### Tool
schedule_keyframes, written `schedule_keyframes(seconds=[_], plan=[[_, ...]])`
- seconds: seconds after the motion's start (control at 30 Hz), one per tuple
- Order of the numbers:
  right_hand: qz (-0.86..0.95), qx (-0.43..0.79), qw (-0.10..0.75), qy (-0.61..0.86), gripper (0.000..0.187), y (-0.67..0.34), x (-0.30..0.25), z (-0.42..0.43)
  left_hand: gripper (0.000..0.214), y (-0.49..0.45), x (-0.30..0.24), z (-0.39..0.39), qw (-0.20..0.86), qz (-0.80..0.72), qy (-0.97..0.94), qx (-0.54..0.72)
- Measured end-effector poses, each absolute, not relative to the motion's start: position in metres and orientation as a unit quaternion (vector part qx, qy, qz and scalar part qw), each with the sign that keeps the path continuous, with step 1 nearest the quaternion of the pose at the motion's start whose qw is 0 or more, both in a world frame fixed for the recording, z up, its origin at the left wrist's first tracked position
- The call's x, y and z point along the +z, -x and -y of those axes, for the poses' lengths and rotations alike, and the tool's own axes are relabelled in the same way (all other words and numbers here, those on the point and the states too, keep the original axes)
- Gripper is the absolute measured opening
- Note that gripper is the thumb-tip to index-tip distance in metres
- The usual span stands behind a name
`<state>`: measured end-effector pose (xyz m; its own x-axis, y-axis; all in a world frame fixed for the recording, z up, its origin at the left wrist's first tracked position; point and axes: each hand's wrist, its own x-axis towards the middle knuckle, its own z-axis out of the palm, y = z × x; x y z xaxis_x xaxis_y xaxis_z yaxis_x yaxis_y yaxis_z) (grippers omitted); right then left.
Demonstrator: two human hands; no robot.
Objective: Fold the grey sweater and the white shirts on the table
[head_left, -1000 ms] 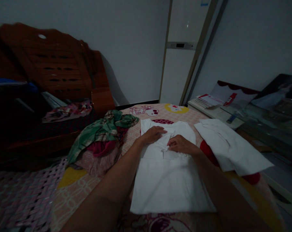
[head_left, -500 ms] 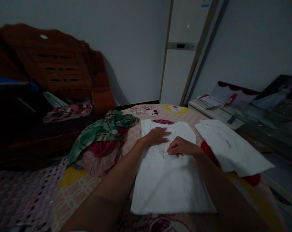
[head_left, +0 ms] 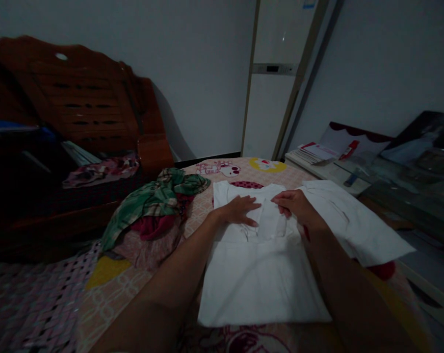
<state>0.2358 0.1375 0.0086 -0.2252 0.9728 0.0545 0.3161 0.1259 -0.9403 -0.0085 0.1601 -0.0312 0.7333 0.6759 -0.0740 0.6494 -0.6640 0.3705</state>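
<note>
A white shirt (head_left: 258, 284) lies spread on the patterned cloth in front of me, its neckline at the far end. My left hand (head_left: 242, 211) rests on its upper part, fingers spread and pressing on the fabric. Slightly to the right, my right hand (head_left: 293, 203) pinches the edge of a white flap of the fabric, lifted near the shirt's middle. The flap stands partly raised between the two hands. Beside my right forearm lies a second white garment (head_left: 357, 220), folded flat.
On the left sits a pile of clothes (head_left: 151, 206), green plaid on top. Beyond stands a carved wooden bench (head_left: 85, 108) holding more cloth. A glass-topped table (head_left: 402, 176) with papers is at the right. A tall white cabinet unit (head_left: 269, 108) stands at the back.
My right hand has moved up and to the right, drawing the white flap of fabric with it. My left hand stays nearly in place, its fingers spread wider.
</note>
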Motion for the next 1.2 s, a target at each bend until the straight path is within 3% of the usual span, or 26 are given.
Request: schedule_keyframes(seconds=[0.17, 0.3, 0.43, 0.53, 0.63, 0.77, 0.87, 1.0, 1.1, 1.2], plan=[[0.668, 0.401, 0.273, 0.564, 0.020, -0.254, 0.019, -0.137, 0.091, 0.002, -0.030, -0.157, 0.164, -0.367, -0.916, 0.017], [0.714, 0.445, 0.114, 0.528, 0.029, -0.260, 0.030, -0.129, 0.093, 0.003, -0.031, -0.157, 0.163, -0.372, -0.914, 0.017], [0.730, 0.466, 0.054, 0.496, 0.035, -0.263, 0.030, -0.127, 0.093, 0.004, -0.032, -0.157, 0.165, -0.370, -0.914, 0.019], [0.726, 0.472, 0.050, 0.498, 0.028, -0.263, 0.025, -0.130, 0.092, 0.005, -0.031, -0.157, 0.175, -0.369, -0.913, 0.023], [0.717, 0.464, 0.104, 0.510, 0.019, -0.259, 0.019, -0.133, 0.086, 0.006, -0.028, -0.158, 0.211, -0.373, -0.902, 0.052], [0.666, 0.448, 0.234, 0.548, 0.015, -0.244, 0.011, -0.134, 0.062, 0.004, -0.022, -0.159, 0.354, -0.332, -0.857, 0.174], [0.646, 0.453, 0.277, 0.548, 0.015, -0.232, 0.006, -0.135, 0.060, -0.003, -0.023, -0.158, 0.449, -0.293, -0.809, 0.238], [0.623, 0.424, 0.312, 0.579, 0.015, -0.239, 0.011, -0.137, 0.055, -0.013, -0.030, -0.154, 0.425, -0.327, -0.804, 0.256], [0.630, 0.347, 0.262, 0.643, 0.024, -0.260, 0.023, -0.135, 0.042, -0.016, -0.033, -0.153, 0.395, -0.334, -0.818, 0.252], [0.680, 0.321, 0.116, 0.649, 0.038, -0.278, 0.031, -0.132, 0.038, -0.016, -0.034, -0.153, 0.391, -0.336, -0.818, 0.255]])
